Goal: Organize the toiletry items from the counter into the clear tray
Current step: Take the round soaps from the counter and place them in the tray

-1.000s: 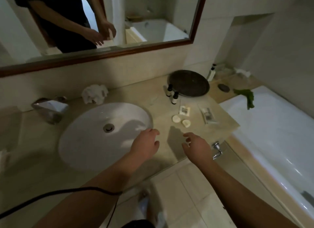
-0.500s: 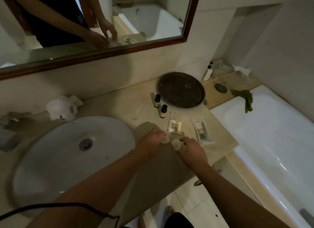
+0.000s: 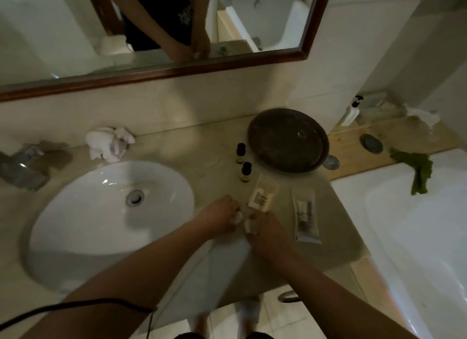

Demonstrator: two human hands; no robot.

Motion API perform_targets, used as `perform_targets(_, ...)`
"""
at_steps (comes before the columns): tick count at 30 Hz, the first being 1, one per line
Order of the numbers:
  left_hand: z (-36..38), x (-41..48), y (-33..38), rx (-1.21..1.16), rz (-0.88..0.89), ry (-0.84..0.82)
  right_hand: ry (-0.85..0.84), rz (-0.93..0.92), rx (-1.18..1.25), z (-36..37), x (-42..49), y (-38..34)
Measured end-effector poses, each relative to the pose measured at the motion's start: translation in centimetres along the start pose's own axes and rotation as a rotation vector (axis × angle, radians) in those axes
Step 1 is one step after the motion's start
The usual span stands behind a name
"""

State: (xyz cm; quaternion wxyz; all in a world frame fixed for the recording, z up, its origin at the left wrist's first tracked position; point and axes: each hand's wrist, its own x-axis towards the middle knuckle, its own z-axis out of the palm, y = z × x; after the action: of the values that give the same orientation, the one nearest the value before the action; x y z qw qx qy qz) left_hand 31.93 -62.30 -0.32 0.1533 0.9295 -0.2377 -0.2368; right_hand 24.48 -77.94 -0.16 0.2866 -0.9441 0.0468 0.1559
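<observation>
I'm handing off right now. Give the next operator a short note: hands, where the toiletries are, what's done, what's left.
Left hand: closed on a small white round soap at the counter's front.
Right hand: closed on a second soap beside it.
On the counter: two small bottles left of the dark round tray, a flat sachet just beyond the hands, a packet to the right.
No clear tray is visible; only the dark one, which is empty.
Done: nothing placed yet.
Left: place both soaps, then bottles, sachet, packet.

Small pale soap (image 3: 238, 216) in left hand (image 3: 222, 217)
</observation>
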Motion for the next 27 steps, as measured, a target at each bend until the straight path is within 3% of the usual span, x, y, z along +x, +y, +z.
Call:
perform_targets(6, -0.6, -6.2, -2.3, -0.209, -0.191, 0.248, -0.016, -0.222, 0.082, -0.4, 0.5, -4.2)
perform_targets(13, -2.0, -19.1, -8.9, -0.342, -0.435, 0.566, -0.246, -0.393, 0.324, 4.0, -1.1, -16.3)
perform_targets(19, -2.5, -32.5, -15.2, -0.365, -0.576, 0.761, -0.725, -0.071, 0.868, 10.6, -4.9, -29.0)
perform_targets(27, -2.4, -45.5, -22.9, -0.309, -0.689, 0.845, -0.868, -0.187, 0.812, 18.1, -9.6, -40.3)
